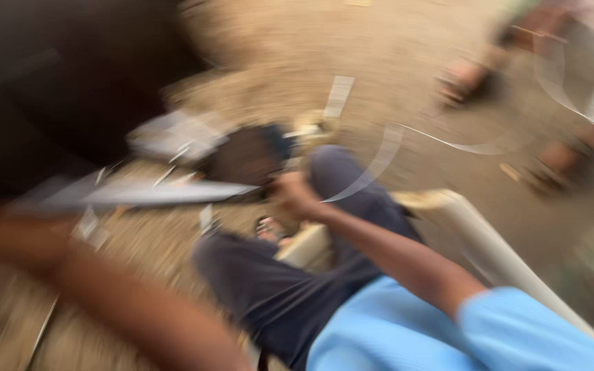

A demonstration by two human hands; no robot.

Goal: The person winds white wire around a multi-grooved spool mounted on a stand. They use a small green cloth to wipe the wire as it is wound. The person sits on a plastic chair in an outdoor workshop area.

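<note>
Two hands show through heavy blur: your right hand (295, 196) closes on a long grey flat blade (166, 194); your left hand (15, 240) is unreadable, above sandy ground (407, 62).

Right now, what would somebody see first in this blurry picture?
First the long grey blade across the middle left, with the right hand closed at its handle end. Next the light blue sleeve at the bottom right, above dark trousers. The left hand at the left edge is too blurred to read.
</note>
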